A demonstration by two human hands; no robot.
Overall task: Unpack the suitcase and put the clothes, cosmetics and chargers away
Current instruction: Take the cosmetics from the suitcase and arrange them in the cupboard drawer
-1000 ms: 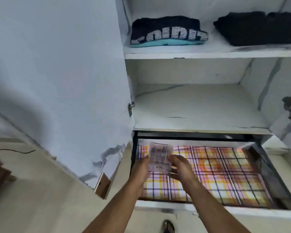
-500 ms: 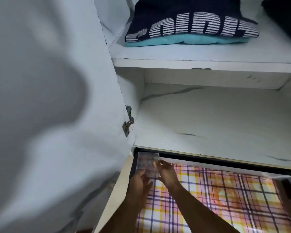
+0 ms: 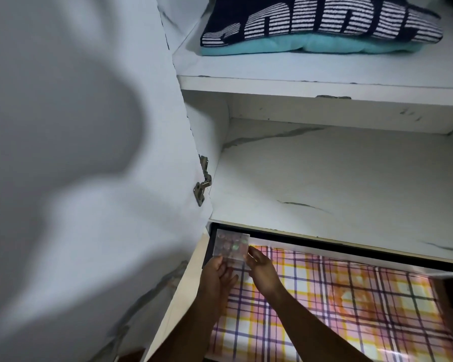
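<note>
Clear cosmetics case (image 3: pixel 230 247) pushed deeper into the back left corner of the plaid-lined drawer (image 3: pixel 351 304) than a second earlier, left hand (image 3: pixel 219 276) fingers relaxed beneath, right hand (image 3: pixel 262 269) fingers pinching its edge.

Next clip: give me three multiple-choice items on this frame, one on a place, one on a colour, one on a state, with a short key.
1. Where is the clear plastic case?
A. far left corner of the drawer
B. middle shelf
C. top shelf

2. What colour lies under the striped dark garment?
A. red
B. turquoise
C. yellow

3. What state is the drawer in?
A. pulled open
B. closed
C. taken out

Key: 1 A, the left hand and right hand set it there. 2 B, a turquoise fold shows below. 3 A, its plaid lining is exposed.
</note>
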